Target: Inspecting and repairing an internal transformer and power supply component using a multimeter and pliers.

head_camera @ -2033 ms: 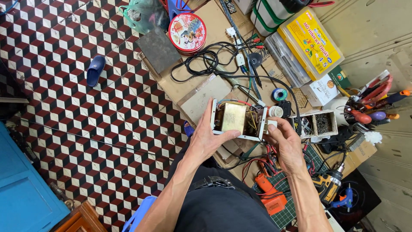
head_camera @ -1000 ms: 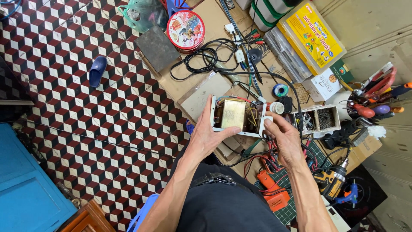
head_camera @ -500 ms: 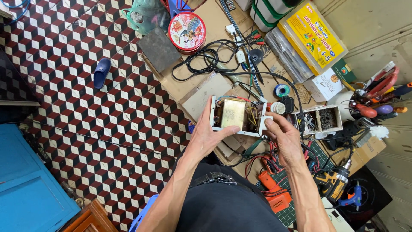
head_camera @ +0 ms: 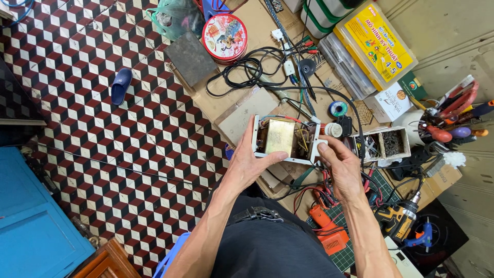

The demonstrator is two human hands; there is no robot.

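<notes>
An opened white electrical box [head_camera: 284, 138] with a brass-coloured transformer and coloured wires inside is held above a cluttered cardboard work surface. My left hand [head_camera: 248, 163] grips its left end, thumb along the near edge. My right hand [head_camera: 339, 163] holds the right end, fingers at the box's side panel. A second small white open box [head_camera: 387, 144] with dark contents lies just to the right.
Black cables [head_camera: 247, 67], a round red tin [head_camera: 224, 36], a yellow parts case [head_camera: 374, 42] and a tape roll [head_camera: 338, 108] lie beyond. A cup of tools [head_camera: 453, 116] stands right. An orange meter [head_camera: 329, 231] and cordless drill [head_camera: 399, 219] lie near. A blue slipper [head_camera: 122, 85] rests on the chequered floor.
The view has shifted slightly. Both hands keep holding the white box, which has tilted and moved a little toward me.
</notes>
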